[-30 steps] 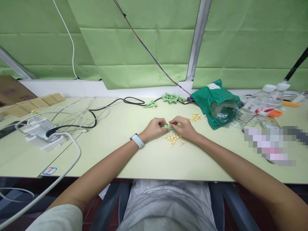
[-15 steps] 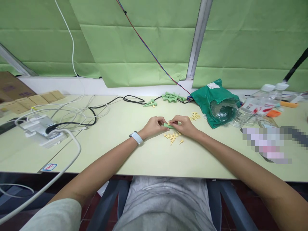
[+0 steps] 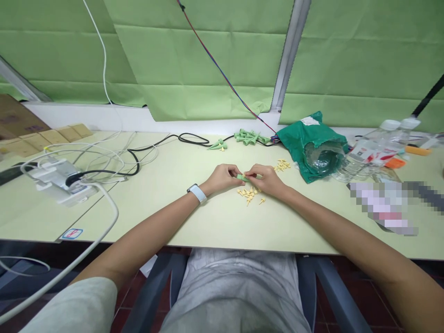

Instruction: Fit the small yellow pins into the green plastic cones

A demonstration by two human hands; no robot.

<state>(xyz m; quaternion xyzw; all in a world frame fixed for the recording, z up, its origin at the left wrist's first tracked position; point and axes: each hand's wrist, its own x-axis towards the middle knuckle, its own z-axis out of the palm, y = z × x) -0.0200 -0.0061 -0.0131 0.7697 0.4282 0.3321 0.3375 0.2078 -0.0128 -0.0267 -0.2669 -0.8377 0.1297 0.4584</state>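
Observation:
Between my two hands is a small green cone-like piece [image 3: 241, 177]. My left hand [image 3: 224, 177] pinches it from the left. The fingers of my right hand [image 3: 262, 177] are closed on a tiny yellow piece [image 3: 244, 175] at the green piece. Just below the hands lie loose yellow pieces [image 3: 249, 194], and another group of yellow pieces [image 3: 282, 164] is behind my right hand. Farther back sit a pile of green cones [image 3: 249, 137] and a few green cones [image 3: 218, 145] with a yellow piece beside them.
A torn green bag [image 3: 307, 138] and clear bottles [image 3: 374, 148] stand at the back right, near a blurred flat object [image 3: 381, 208]. On the left are a white power strip [image 3: 64, 178], tangled cables and wooden blocks [image 3: 55, 138].
The camera view has shifted slightly. Both hands stay together at the green piece, with only slight finger movement.

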